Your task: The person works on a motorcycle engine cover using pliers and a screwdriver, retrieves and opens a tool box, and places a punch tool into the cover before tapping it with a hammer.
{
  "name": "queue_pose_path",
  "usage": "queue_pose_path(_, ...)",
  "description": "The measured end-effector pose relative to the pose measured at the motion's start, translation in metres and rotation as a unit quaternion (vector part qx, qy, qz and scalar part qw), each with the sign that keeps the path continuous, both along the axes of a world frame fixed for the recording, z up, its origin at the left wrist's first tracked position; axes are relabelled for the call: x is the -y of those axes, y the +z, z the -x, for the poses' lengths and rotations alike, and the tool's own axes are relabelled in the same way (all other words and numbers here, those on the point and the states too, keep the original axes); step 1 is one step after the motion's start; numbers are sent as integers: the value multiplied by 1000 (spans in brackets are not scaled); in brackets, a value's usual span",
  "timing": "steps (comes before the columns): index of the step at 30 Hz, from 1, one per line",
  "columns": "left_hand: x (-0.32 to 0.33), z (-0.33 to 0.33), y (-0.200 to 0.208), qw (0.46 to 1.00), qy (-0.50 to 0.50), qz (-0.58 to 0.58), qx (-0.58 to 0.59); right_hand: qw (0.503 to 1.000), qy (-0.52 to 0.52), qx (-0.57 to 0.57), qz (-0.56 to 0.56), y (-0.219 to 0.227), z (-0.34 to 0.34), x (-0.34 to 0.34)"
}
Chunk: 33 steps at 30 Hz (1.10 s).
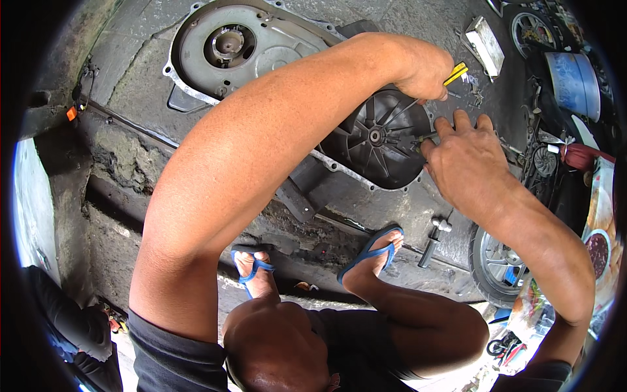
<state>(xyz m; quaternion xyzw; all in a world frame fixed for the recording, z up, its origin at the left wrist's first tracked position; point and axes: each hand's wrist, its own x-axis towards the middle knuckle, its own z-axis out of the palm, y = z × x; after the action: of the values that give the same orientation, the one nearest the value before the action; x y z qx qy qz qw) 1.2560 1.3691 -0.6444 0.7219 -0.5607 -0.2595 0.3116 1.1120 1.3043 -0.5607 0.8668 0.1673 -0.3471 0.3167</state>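
Note:
My left hand (426, 70) is closed around a screwdriver; its yellow-and-black handle (456, 73) sticks out past the fist. A thin shaft points down over the dark, ribbed hollow of a metal engine cover (367, 166). At that cover's right rim, my right hand (471, 151) is bent, thumb and fingers pinched around a small metal piece I cannot make out. The cover's round far part (189, 46), with a bearing ring (228, 44), lies to the left. My left forearm hides the cover's middle.
A hammer (434, 243) lies below my right forearm. Small metal parts (477, 95) and a white box (484, 46) are beyond my hands. At right stand a blue-and-white tub (573, 85) and a wheel (493, 264). My feet in blue sandals (373, 251) rest by a ledge.

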Motion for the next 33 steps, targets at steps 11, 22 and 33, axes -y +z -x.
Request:
queue_pose_path(11,1,-1,-1,1000,4,-1,3,1000,-24,10,15,-12,14,-8)
queue_pose_path(22,-8,3,-6,997,21,73,11,998,-30,17,-43,-16,11,-2)
queue_pose_path(33,-33,21,-11,987,32,154,29,998,-51,18,-24,-15,12,-15)
